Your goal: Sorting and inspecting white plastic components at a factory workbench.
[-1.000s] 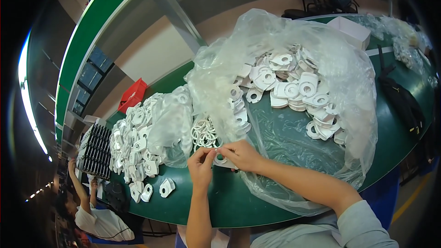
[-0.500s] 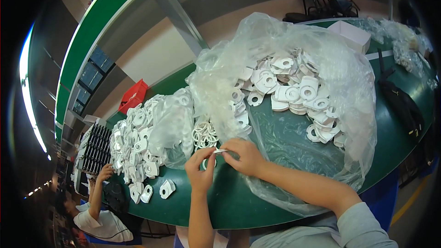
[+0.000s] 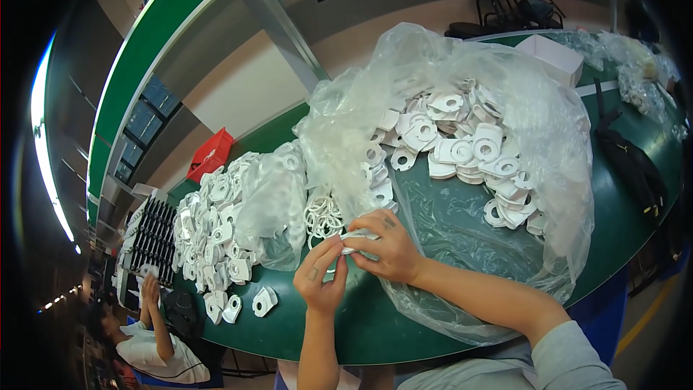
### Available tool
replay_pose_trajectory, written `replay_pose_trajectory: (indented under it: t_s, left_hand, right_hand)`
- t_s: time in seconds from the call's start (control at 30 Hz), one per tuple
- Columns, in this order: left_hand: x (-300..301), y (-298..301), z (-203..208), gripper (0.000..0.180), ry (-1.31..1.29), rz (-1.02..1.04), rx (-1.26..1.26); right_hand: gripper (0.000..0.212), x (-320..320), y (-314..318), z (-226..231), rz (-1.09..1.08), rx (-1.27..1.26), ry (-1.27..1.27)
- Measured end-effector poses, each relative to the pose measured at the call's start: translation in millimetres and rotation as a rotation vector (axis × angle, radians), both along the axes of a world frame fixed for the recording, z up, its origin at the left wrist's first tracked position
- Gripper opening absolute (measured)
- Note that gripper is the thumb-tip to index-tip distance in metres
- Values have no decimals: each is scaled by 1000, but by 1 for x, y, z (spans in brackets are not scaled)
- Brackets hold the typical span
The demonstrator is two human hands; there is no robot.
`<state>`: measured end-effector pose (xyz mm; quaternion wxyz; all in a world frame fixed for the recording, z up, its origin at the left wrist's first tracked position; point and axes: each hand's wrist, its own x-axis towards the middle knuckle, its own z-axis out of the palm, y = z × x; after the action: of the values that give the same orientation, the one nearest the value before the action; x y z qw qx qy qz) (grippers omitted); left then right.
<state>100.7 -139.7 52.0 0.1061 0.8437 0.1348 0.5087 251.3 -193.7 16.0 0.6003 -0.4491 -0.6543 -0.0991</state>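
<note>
Between my two hands is a small white plastic part (image 3: 351, 242), largely covered by fingers. My left hand (image 3: 318, 278) pinches its left side. From the right, the thumb and fingers of my right hand (image 3: 390, 249) close on it. Just beyond them lies a heap of white rings (image 3: 323, 215). A pale ring edge shows below my left fingers, partly hidden. Farther off, many white plastic pieces with round holes (image 3: 485, 148) are piled on a clear plastic bag (image 3: 462, 245). To the left is another mound of similar white pieces (image 3: 216, 227).
A loose white piece (image 3: 264, 301) lies on the green table (image 3: 390, 332). A red bin (image 3: 210, 154) and racked black parts (image 3: 154, 238) stand at left, where a co-worker (image 3: 155, 347) sits. A white box (image 3: 552, 58) and a black bag (image 3: 629, 166) are at right.
The white part has turned from edge-on to a broader view, and my right fingers have shifted over it. The co-worker's hands have come together, slightly farther left.
</note>
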Motion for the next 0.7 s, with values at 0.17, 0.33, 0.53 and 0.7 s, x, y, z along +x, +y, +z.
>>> replay_pose_trajectory:
  t_s: [0.17, 0.33, 0.53, 0.7]
  left_hand:
    - [0, 0, -2, 29, -14, 12, -25]
    - [2, -1, -2, 28, -10, 10, -41]
    - [-1, 3, -8, 21, 28, 67, -431]
    - [3, 15, -34, 35, 137, -107, -902]
  right_hand:
    - [24, 0, 0, 2, 7, -5, 4]
    - [27, 1, -1, 5, 21, 38, 5]
    - [12, -3, -1, 1, 383, -572, 476]
    - [22, 2, 20, -26, 375, -583, 653]
